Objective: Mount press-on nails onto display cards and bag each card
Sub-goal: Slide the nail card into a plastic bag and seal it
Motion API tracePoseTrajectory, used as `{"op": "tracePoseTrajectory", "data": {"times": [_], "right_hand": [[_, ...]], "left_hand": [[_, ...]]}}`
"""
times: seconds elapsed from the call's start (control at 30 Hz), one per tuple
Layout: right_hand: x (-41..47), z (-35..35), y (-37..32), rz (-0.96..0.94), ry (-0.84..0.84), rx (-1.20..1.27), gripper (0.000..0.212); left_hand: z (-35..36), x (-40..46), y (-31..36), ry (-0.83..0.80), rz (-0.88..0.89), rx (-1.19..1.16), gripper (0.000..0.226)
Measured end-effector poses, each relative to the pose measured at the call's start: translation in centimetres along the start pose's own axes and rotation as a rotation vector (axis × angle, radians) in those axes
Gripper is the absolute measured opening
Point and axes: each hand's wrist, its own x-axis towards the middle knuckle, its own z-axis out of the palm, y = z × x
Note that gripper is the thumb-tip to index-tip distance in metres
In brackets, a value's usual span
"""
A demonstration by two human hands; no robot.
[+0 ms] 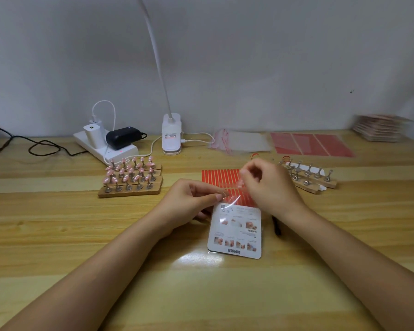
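You held the card [235,231] flat mid-worktop, printed back up, inside its bag [232,204]; left hand [189,199] and right hand [268,185] each pinched the flap (probably sealing it).

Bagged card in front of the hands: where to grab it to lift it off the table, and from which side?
Take the bagged card by its near bottom edge, coming in from the person's side. It lies flat, printed back up, and that end is free. The far end is taken: the left hand and right hand both pinch the bag's clear flap there. A thumb-and-finger pinch at a near corner should do.
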Motion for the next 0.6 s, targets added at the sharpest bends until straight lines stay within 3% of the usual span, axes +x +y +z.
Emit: {"op": "tracePoseTrajectory", "data": {"times": [0.17,0.33,0.5,0.6], "right_hand": [[1.2,-2.9,1.6,0.141,0.12,0.089,0.015],[2.9,-5.1,2.9,0.27,0.39,0.213,0.018],[5.0,-6.2,2.8,0.358,0.463,0.334,0.03],[6.6,-6.8,2.7,0.378,0.435,0.326,0.026]], "left_hand": [[-0.1,0.1,0.0,0.043,-0.017,-0.06,0.016],[0.0,0.2,0.0,0.085,-0.007,-0.103,0.017],[-0.1,0.2,-0.1,0.099,0.005,-0.119,0.018],[-0.1,0.2,-0.2,0.104,0.005,-0.119,0.017]]}}
